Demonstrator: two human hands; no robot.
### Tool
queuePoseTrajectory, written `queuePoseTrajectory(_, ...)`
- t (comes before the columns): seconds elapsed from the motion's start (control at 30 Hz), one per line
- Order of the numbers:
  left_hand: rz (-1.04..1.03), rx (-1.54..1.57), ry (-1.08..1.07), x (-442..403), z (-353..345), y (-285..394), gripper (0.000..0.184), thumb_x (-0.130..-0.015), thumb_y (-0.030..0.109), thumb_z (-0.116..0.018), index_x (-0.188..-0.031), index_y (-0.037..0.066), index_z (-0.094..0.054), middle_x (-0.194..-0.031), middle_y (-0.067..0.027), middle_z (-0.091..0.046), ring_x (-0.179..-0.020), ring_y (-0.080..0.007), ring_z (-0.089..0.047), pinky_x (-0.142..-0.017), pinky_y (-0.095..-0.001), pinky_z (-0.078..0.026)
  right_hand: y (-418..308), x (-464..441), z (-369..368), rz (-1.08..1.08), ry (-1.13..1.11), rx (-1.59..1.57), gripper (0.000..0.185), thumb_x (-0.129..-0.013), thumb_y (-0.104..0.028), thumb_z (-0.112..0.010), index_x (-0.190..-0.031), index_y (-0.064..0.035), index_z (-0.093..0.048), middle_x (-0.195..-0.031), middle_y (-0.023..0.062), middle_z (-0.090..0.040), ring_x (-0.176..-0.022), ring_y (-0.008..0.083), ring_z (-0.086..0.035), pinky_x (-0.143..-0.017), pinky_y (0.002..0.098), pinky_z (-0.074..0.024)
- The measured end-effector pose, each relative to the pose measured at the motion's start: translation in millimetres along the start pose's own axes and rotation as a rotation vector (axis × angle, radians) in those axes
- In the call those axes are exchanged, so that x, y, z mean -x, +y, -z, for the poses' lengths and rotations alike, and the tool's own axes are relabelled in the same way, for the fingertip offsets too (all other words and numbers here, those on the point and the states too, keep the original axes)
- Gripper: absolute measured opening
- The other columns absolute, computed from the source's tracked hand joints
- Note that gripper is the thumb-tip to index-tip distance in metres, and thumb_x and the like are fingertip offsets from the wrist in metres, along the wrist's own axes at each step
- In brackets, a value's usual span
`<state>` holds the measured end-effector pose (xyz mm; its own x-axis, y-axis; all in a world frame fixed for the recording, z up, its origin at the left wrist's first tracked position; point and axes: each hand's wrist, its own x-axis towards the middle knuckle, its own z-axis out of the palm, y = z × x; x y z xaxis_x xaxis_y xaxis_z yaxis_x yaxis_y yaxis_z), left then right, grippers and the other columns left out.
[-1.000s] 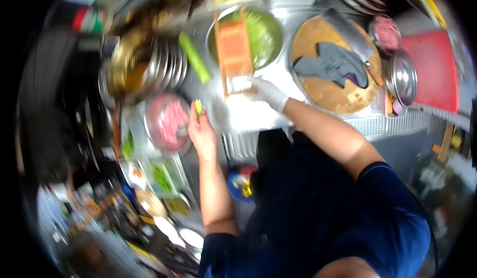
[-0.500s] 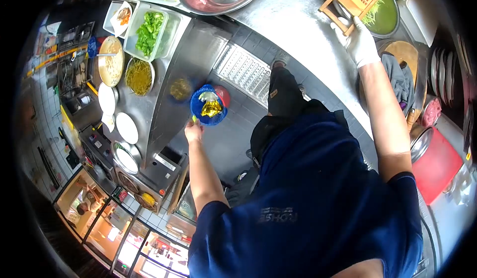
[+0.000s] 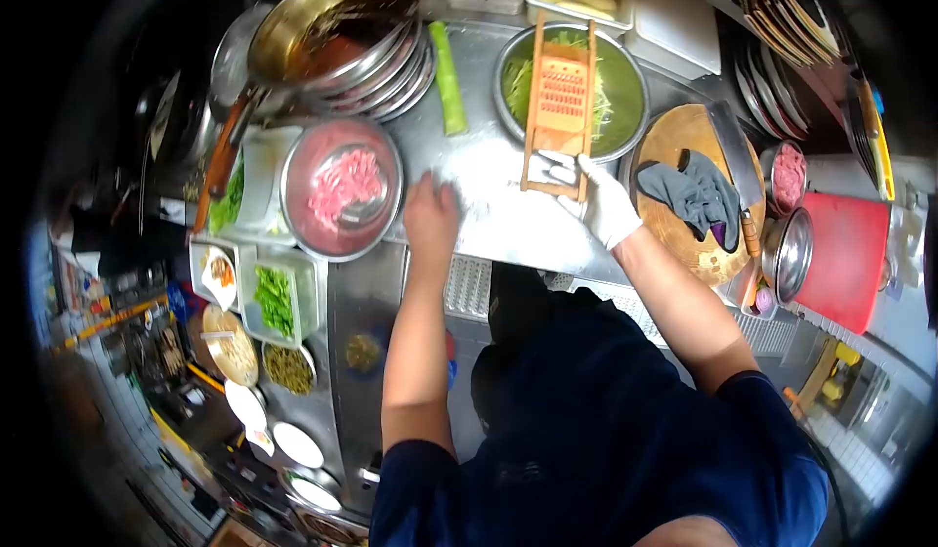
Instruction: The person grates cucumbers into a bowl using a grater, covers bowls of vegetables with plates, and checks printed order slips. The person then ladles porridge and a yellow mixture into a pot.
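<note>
In the head view, your right hand [image 3: 608, 207] grips the grater [image 3: 564, 88] low, partly over the bowl of green shreds [image 3: 628, 80]; your left hand [image 3: 430, 217] is blurred over the counter [image 3: 489, 210], its grasp unclear; a slack right grip could let the grater slide.

A cleaver [image 3: 733, 147] and a crumpled gray cloth [image 3: 689, 193] lie on a round wooden board [image 3: 672, 129] at right of the frame, near a red cutting board [image 3: 842, 264]. A pan [image 3: 276, 39] of brown liquid sits upper left; white plates [image 3: 298, 444] line the lower left.
</note>
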<state>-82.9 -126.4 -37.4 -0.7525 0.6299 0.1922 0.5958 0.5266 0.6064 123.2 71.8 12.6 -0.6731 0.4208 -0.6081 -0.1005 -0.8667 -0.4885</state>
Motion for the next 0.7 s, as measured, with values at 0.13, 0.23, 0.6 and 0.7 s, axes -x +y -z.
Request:
queuePoseTrajectory(0.13, 0.02, -0.243, -0.087, -98, -67, 29, 0.067, -0.089, 0.017, -0.066, -0.147, -0.003, -0.04, -0.109, -0.0296, -0.059, -0.103, -0.0459, -0.059, -0.093, -0.0488, -0.048, -3, -3, 0, -0.017, 0.101, 0.052, 0.039, -0.108, -0.032, -0.046, -0.133, -0.0054, -0.059, -0.122, 0.0134, -0.069, -0.107, 0.0257, -0.067, -0.089, 0.0393, -0.0554)
queuePoseTrajectory(0.23, 0.02, -0.275, -0.197, -130, -102, 9, 0.08, -0.088, 0.016, -0.066, -0.154, -0.003, -0.027, -0.105, -0.0289, -0.057, -0.101, -0.0462, -0.058, -0.092, -0.0482, -0.048, -4, -3, 10, -0.07, 0.031, 0.065, 0.04, -0.108, -0.039, -0.046, -0.136, -0.0124, -0.057, -0.125, 0.0092, -0.067, -0.111, 0.0222, -0.065, -0.092, 0.0382, -0.0527)
queuePoseTrajectory(0.6, -0.187, -0.004, -0.216, 29, 76, 105, 0.068, -0.089, 0.004, -0.065, -0.152, 0.002, -0.042, -0.104, -0.0251, -0.063, -0.089, -0.0397, -0.065, -0.081, -0.0447, -0.054, 28, -22, -7, 0.01, 0.076, -0.137, 0.044, -0.109, -0.039, -0.045, -0.136, -0.0051, -0.053, -0.125, 0.0152, -0.065, -0.108, 0.0276, -0.068, -0.089, 0.0413, -0.0576)
queuePoseTrajectory(0.7, -0.272, -0.2, -0.31, 53, 99, 142, 0.066, -0.089, 0.007, -0.069, -0.151, 0.004, -0.046, -0.086, -0.0197, -0.058, -0.073, -0.0378, -0.062, -0.066, -0.0475, -0.054, 46, -33, -4, 0.071, 0.068, -0.176, 0.043, -0.108, -0.038, -0.048, -0.133, -0.0039, -0.055, -0.119, 0.0156, -0.067, -0.101, 0.0283, -0.07, -0.086, 0.0427, -0.0589)
